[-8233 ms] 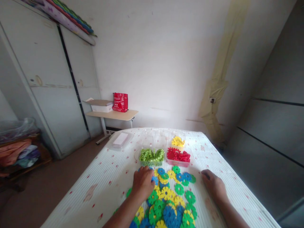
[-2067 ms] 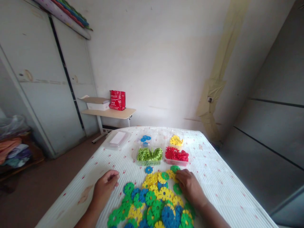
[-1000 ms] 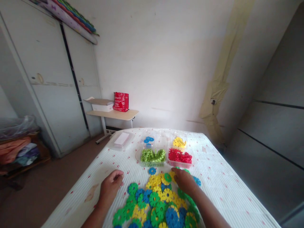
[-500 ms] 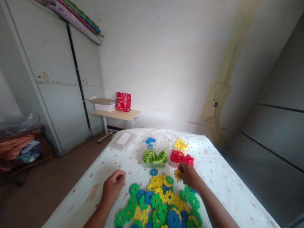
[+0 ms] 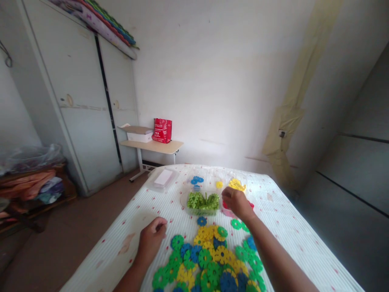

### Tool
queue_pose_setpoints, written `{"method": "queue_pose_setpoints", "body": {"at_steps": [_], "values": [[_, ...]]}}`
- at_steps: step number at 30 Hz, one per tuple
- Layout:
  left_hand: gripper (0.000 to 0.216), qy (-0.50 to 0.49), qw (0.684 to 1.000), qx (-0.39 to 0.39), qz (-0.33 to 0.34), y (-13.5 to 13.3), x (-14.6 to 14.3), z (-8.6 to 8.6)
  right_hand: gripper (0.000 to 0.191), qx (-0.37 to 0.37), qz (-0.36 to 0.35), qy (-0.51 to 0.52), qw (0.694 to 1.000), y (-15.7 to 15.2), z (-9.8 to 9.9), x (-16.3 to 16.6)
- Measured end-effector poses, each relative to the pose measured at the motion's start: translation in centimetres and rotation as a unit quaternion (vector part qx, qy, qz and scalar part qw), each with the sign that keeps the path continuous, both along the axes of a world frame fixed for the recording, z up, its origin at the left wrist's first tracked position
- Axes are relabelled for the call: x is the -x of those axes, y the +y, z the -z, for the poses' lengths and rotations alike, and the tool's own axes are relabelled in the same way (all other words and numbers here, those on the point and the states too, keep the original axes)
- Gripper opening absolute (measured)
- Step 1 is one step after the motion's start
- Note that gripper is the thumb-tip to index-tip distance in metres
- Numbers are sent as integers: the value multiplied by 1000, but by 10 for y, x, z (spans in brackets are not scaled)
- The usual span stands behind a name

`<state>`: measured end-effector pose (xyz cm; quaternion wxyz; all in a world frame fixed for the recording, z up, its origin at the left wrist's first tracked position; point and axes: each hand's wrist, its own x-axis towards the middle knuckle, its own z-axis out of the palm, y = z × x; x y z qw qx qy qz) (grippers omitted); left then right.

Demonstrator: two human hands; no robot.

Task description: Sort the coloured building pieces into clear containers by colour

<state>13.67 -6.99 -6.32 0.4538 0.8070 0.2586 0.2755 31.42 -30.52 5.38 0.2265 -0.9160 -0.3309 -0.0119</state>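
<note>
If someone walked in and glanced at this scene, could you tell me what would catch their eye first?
Probably the bright heap of blue, green and yellow plastic gear-shaped discs at the near end of the white striped table. Beyond it stand clear plastic tubs, sorted by colour; the green-filled tub is plainest. The right hand reaches over the tubs while the left hand rests beside the heap.

- Soft daylight, fairly bright; the far wall [image 5: 212, 81] glows palest just behind the table [image 5: 291, 227], washing out detail there.
- Right side falls into grey shade (dark panels [image 5: 358, 162] hardly lit).
- Shadows under my left hand [image 5: 152, 239] and right hand [image 5: 235, 202] faint, diffuse.
- Wide lens bends the wardrobe [image 5: 75, 101] and wall lines outward at the edges.
- Slight softness overall; small pieces smeared.
</note>
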Motion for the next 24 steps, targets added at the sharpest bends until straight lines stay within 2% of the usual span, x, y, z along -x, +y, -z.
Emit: {"method": "queue_pose_setpoints", "body": {"at_steps": [5, 11, 14, 19, 24], "values": [[19, -19, 1000, -8, 9, -1, -1, 2, 29, 37, -80, 32, 996, -21, 34, 41], [18, -15, 1000, -11, 5, 3, -1, 7, 39, 78, -44, 36, 995, -33, 61, 45], [18, -10, 1000, -17, 4, 2, 0, 6, 39, 100, -12, 31, 994, -40, 65, 42], [19, -8, 1000, -16, 9, 0, 0, 2, 25, 143, 3, 33, 989, -46, 59, 39], [18, -5, 1000, -14, -5, -1, 0, -1, 41, 123, -16, 27, 992, -35, 55, 37]]}}
